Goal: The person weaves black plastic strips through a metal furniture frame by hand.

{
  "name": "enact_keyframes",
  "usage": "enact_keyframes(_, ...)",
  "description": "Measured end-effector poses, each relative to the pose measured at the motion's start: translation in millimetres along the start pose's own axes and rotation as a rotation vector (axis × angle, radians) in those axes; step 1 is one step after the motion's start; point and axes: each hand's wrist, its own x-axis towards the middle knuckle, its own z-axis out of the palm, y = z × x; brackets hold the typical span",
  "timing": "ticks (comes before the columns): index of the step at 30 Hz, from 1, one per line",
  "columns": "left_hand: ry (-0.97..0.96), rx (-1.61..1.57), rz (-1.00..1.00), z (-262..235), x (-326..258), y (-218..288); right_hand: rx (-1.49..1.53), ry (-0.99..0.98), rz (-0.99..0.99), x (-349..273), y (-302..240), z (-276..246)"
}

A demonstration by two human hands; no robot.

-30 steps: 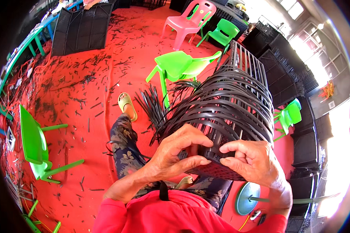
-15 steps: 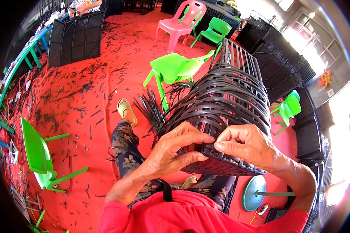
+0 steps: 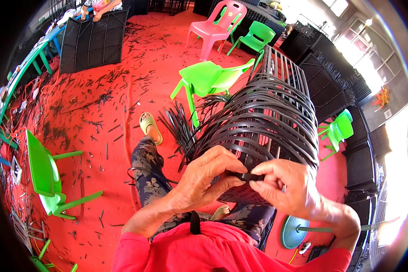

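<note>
At the near end of a black slatted frame (image 3: 291,68), my left hand (image 3: 211,177) and my right hand (image 3: 288,186) meet. Each pinches a short visible piece of black plastic strip (image 3: 247,177) between thumb and fingers. Just below the fingertips is the frame's dark woven end (image 3: 240,195), partly hidden by my hands. Long black strips (image 3: 269,109) arch over the frame beyond my hands, and a loose bundle of strip ends (image 3: 179,127) spills out on its left side.
A light green chair (image 3: 204,77) stands left of the frame, and another green chair (image 3: 43,172) lies farther left. Behind are a pink chair (image 3: 213,27) and a person's arm (image 3: 106,9) over a black panel (image 3: 95,41). Strip scraps litter the red floor (image 3: 118,181).
My left fingers have closed on the strip, which now shows between both hands. My right hand has come slightly lower. The whole view has shifted a little.
</note>
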Motion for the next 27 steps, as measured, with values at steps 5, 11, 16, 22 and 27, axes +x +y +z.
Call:
enact_keyframes(5,0.076,0.068,0.079,8.0,-3.8,-4.0,-0.627,0.179,-0.395,-23.0,11.1,17.9)
enact_keyframes(11,0.168,0.118,0.116,18.2,-9.9,-8.0,-0.697,0.294,-0.406,-34.7,11.7,24.9)
enact_keyframes(16,0.143,0.273,0.104,16.8,-7.3,1.9,-0.599,0.529,-0.154,-70.5,22.4,14.7)
enact_keyframes(22,0.037,0.514,0.206,17.8,11.4,19.5,-0.584,0.500,-0.074,-81.2,27.7,18.4)
enact_keyframes(27,-0.054,0.640,0.156,14.3,20.6,31.4,-0.526,0.476,-0.132,-58.4,27.7,14.5)
